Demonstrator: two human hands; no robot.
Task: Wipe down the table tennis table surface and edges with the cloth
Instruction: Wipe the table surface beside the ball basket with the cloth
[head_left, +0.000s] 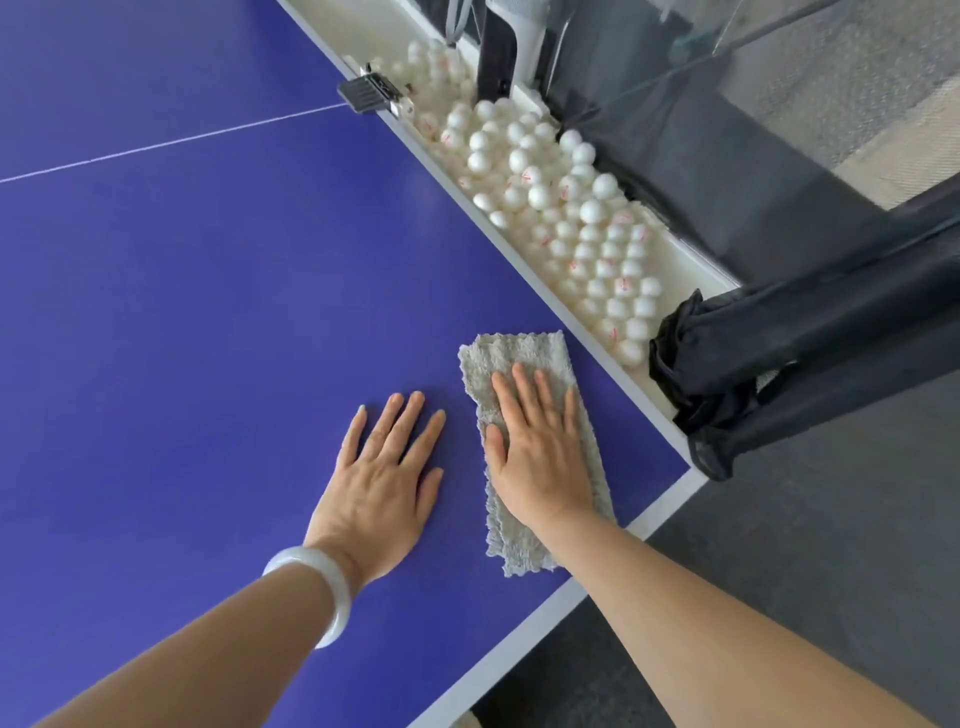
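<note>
Right hand (540, 447) lies flat on the grey cloth (524, 353), fingers straight and slightly spread. Nothing is pinched or curled; it's a palm press. That probably puts load across the whole pad rather than the fingertips.

The cloth is folded into a long strip on the blue table tennis table (208, 260), near the right-hand corner. Its long side runs roughly along the edge with the ball tray, and its near end stops just short of the white edge line (571, 597). The fold looks deliberate: a thicker pad, about palm width, that's easy to steer.

Left hand (384, 478) is flat on bare table just beside the cloth, not touching it and holding nothing. It reads as a brace for leaning over. There's a white bangle (317, 577) on that wrist.

The ball tray (691, 254) sits against the table edge, full of white balls (571, 218), and a clamp (371, 93) hooks it onto the tabletop. Black netting (779, 353) is bunched at the corner.

Judgement: surface wiping is under way in this corner. With the tray on that edge, the cloth probably can't wrap over it, while the near edge is open. A hard stroke toward the tray could knock the balls.
</note>
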